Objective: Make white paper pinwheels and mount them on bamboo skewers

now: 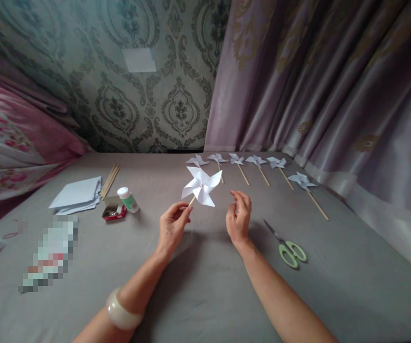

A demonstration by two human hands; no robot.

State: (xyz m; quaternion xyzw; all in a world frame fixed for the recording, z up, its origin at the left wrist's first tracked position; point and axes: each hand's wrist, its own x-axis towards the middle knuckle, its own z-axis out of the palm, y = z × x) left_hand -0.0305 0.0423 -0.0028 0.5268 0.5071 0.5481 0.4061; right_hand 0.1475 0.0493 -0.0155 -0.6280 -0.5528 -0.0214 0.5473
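Observation:
A white paper pinwheel (pixel 208 185) on a thin wooden stick is held upright above the table, its blades facing me and a small pin head at its centre. My left hand (pixel 174 224) pinches the stick just below the blades. To the right of the pinwheel, my right hand (pixel 239 216) is raised and touches nothing, its fingers loosely bent and partly apart. Nearest to it on the table lies a pair of scissors (pixel 288 250) with light green handles.
Several finished pinwheels (pixel 237 161) lie in a row along the back right. At left are white paper sheets (pixel 76 194), wooden sticks (pixel 110 182), a small red box of metal pins (pixel 114 212), a white-and-green bottle (pixel 128 200) and a blurred packet (pixel 53 252). Curtains (pixel 298 85) hang at right.

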